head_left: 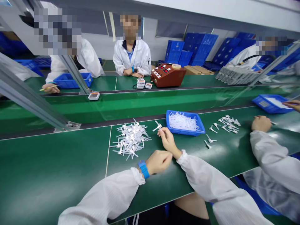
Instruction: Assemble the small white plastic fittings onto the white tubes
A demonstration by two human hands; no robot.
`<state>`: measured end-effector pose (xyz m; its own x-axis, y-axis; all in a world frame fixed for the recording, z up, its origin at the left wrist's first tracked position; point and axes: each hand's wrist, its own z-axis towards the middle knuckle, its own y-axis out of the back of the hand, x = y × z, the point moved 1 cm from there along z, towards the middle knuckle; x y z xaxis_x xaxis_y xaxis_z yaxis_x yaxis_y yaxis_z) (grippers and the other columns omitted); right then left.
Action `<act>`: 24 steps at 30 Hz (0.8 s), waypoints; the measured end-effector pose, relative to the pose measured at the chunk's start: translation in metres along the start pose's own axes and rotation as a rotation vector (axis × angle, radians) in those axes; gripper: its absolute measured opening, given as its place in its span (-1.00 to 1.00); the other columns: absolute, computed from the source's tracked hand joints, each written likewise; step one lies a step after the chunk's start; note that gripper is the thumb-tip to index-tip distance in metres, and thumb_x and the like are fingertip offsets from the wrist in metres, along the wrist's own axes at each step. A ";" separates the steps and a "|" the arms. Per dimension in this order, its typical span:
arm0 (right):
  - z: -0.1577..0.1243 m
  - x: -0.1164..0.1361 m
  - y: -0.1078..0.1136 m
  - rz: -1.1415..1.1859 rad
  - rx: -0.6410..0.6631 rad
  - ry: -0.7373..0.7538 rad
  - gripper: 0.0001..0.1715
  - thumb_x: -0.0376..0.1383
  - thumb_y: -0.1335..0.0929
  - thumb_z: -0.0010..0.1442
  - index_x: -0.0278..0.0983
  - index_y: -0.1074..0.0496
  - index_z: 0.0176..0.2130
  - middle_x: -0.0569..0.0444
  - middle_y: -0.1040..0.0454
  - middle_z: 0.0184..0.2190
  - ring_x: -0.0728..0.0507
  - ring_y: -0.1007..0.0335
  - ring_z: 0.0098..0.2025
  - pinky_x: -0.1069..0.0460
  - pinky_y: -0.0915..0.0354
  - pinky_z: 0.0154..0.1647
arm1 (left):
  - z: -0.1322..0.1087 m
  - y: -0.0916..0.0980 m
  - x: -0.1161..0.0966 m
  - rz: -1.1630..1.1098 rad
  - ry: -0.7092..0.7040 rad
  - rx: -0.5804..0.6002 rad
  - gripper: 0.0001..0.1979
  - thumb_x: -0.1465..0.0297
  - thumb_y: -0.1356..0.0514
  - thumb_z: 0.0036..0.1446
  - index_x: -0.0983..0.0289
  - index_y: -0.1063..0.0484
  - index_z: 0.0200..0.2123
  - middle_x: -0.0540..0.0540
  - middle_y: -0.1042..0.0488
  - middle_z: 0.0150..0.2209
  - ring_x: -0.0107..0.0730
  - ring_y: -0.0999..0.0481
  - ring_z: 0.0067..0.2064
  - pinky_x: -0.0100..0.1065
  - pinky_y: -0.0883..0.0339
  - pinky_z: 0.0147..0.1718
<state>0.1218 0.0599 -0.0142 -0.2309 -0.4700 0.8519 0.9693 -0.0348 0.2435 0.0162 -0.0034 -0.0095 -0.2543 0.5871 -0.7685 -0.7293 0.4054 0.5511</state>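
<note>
The work surface is a long green-matted bench in an assembly hall. A glossy green conveyor belt runs along its far edge, and stacked blue plastic crates stand against the back wall. The person's left hand, with a blue wristband at the wrist, rests on the mat, fingers curled into a closed fist. Whether anything lies inside the fist cannot be told. The right hand lies just beyond it, thumb and fingertips pinched on a small white T-shaped plastic part. That part is held clear of the mat, between a loose heap of white plastic parts on the left and a shallow blue plastic tray on the right. The tray is filled with similar white pieces. Further right, scattered white parts lie on the mat near a co-worker's hand, which comes from a white sleeve. A second blue tray sits at the far right. Across the belt stands a red-brown test box with red displays, with small white devices just beside it. A single white device lies at the belt's far edge. Persons in white coats are seated along the opposite bench.
</note>
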 end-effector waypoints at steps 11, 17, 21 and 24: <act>0.033 0.014 -0.063 -0.324 0.207 0.272 -0.79 -0.27 -0.24 0.29 -0.26 -0.28 -0.07 -0.12 -0.30 -0.01 -0.22 -0.15 0.09 -0.15 -0.06 0.09 | -0.005 -0.002 -0.007 0.326 -0.234 0.207 -0.62 0.41 0.06 0.28 0.26 -0.33 -0.58 0.05 -0.42 -0.58 -0.43 -0.34 -0.56 -0.35 -0.05 -0.53; 0.009 0.023 -0.031 -0.341 0.227 0.322 -0.77 -0.29 -0.21 0.29 -0.25 -0.29 -0.05 -0.13 -0.32 0.00 -0.23 -0.19 0.08 -0.18 -0.10 0.08 | -0.005 -0.004 -0.008 0.362 -0.251 0.249 -0.62 0.35 0.01 0.26 0.27 -0.37 -0.59 0.05 -0.40 -0.61 -0.44 -0.32 -0.58 -0.34 -0.03 -0.54; -0.011 0.022 0.006 -0.360 0.256 0.415 -0.80 -0.29 -0.22 0.28 -0.24 -0.33 -0.11 -0.10 -0.42 -0.11 -0.22 -0.26 -0.01 -0.18 -0.17 0.02 | -0.003 -0.005 -0.007 0.379 -0.245 0.264 -0.63 0.36 0.00 0.25 0.28 -0.38 -0.57 0.06 -0.41 -0.60 -0.43 -0.33 -0.57 -0.35 -0.02 -0.53; -0.024 0.010 0.049 -0.359 0.182 0.387 -0.82 -0.31 -0.19 0.27 -0.21 -0.37 -0.24 -0.04 -0.46 -0.33 -0.20 -0.33 -0.20 -0.17 -0.23 -0.11 | -0.002 -0.005 -0.006 0.396 -0.203 0.287 -0.62 0.35 0.02 0.27 0.26 -0.37 -0.57 0.03 -0.41 -0.61 -0.45 -0.32 -0.59 -0.36 0.03 -0.55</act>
<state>0.1692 0.0322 -0.0052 -0.4632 -0.7471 0.4768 0.7972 -0.1161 0.5925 0.0201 -0.0108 -0.0083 -0.3263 0.8467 -0.4203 -0.3920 0.2834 0.8752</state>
